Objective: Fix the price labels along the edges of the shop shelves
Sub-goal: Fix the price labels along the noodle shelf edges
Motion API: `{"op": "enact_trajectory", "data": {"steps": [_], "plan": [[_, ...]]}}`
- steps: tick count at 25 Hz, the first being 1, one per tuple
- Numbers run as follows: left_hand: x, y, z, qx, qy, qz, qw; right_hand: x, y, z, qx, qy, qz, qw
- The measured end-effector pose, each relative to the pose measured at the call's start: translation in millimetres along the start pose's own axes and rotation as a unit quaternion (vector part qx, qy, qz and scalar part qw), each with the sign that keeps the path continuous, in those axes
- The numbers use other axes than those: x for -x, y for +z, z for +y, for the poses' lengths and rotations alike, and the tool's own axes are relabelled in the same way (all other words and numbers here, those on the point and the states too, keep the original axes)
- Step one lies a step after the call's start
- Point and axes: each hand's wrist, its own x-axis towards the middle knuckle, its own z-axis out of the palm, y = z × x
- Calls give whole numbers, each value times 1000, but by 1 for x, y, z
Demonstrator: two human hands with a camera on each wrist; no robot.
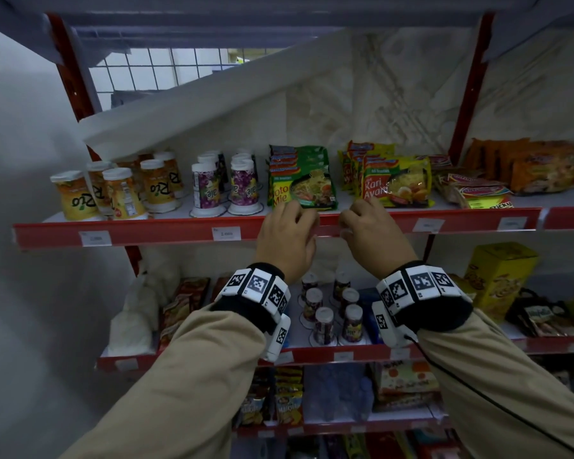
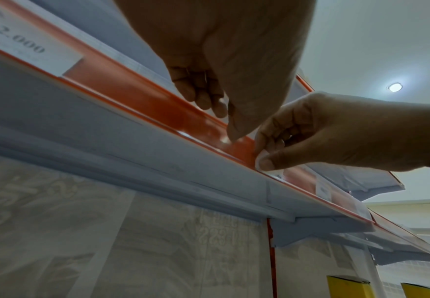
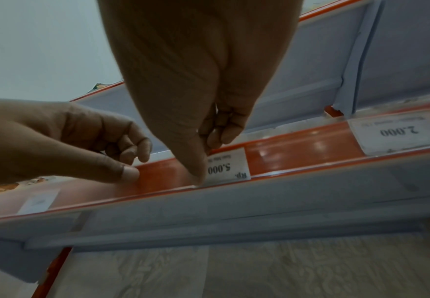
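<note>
My right hand (image 3: 188,100) pinches a white price label (image 3: 228,166) marked 5.000 between thumb and curled fingers, holding it against the red label rail (image 1: 166,231) along the front edge of the upper shelf (image 1: 345,202), about midway along that edge. My left hand (image 1: 284,238) sits just beside it on the same rail, thumb tip pressed on the clear strip and the other fingers curled with nothing in them that I can see. Further along the rail toward its left end a label reading 2.000 (image 1: 226,233) sits in place, and another label (image 1: 94,239) lies near the left corner; two more labels (image 1: 428,225) show toward the right end. On the shelf above the rail, orange drink cups (image 1: 120,190) stand upside down at the left end, purple-printed cups (image 1: 224,187) beside them, then a stack of green noodle packets (image 1: 304,180) directly behind my left hand and yellow noodle packets (image 1: 395,180) behind my right. On the shelf below, a yellow box (image 1: 499,276) stands upright toward its right end.
</note>
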Motion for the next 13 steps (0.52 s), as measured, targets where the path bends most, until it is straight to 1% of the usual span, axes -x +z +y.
{"op": "enact_trajectory", "data": {"steps": [3,7,9,10,12,13], "plan": [[0,0,1,-23,-1,-16,1000,-1,-2,0,20,-7,-5,1000],[-2,-1,5,-8,-17,-17,1000,-5,-5,4,26,-11,-50,998],[-3,-1,7,4,-27,-21,999,-10,-9,6,-28,8,-62,998],[-3,-1,6,7,-31,-23,999,-12,-12,7,-72,16,-56,996],[-3,-1,4,19,-32,-24,999,-13,-16,11,-193,41,-13,980],[-4,-1,2,31,-32,-22,999,-12,-18,12,-262,61,18,963]]}}
